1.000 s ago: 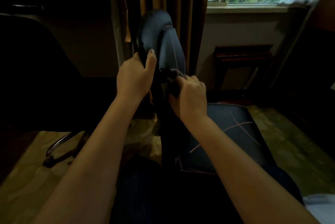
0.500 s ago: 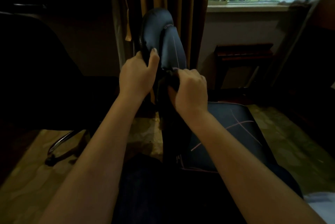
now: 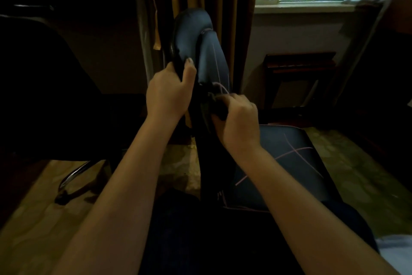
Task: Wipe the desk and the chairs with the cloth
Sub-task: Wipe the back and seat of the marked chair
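Clasping edge of black padded chair back [image 3: 211,58], left grip [image 3: 167,96] curled, thumb on front; just below-right, right grip [image 3: 238,123] pinches bunched dark cloth [image 3: 219,107] against same back.

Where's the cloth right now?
Head view, centre: the dark cloth is bunched in the right hand against the chair back, just right of the left hand gripping that back.

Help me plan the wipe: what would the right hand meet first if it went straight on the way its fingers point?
Probably the chair backrest: the right hand, gripping a dark cloth, points up-left at its edge, seemingly touching it. Depth is unclear.
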{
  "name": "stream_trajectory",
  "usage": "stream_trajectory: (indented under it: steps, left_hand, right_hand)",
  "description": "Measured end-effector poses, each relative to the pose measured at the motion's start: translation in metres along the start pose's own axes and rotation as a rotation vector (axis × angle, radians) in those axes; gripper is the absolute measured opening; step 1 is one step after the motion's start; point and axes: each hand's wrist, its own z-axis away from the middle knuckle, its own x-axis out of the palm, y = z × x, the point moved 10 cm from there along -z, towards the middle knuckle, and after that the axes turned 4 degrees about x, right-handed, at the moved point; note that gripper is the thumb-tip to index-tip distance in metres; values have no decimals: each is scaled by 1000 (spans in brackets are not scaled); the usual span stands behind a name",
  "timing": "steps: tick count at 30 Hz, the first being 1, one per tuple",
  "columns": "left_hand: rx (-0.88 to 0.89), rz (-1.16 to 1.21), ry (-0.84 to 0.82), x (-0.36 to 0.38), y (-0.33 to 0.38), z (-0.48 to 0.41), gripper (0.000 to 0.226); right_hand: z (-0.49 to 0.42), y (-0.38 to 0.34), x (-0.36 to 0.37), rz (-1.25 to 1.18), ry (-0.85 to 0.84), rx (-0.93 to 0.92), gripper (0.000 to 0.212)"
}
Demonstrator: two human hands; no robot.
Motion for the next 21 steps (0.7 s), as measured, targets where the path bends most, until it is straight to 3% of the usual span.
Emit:
stream_trajectory:
  steps: [5,11,17,21]
  left_hand:
    - [-14,24,-25,-1,-2,-1,36]
    - [-16,25,-17,2,0,1,37]
    - [-11,18,18,-1,3,3,38]
    - [-5,7,19,-3,1,2,37]
  right_hand:
    - [12,20,16,33,15,45,20]
    - [71,90,33,165,-179,237,11]
    - [13,9,0,15,29,6,29]
    - [2,-4,5,9,87,-36,24]
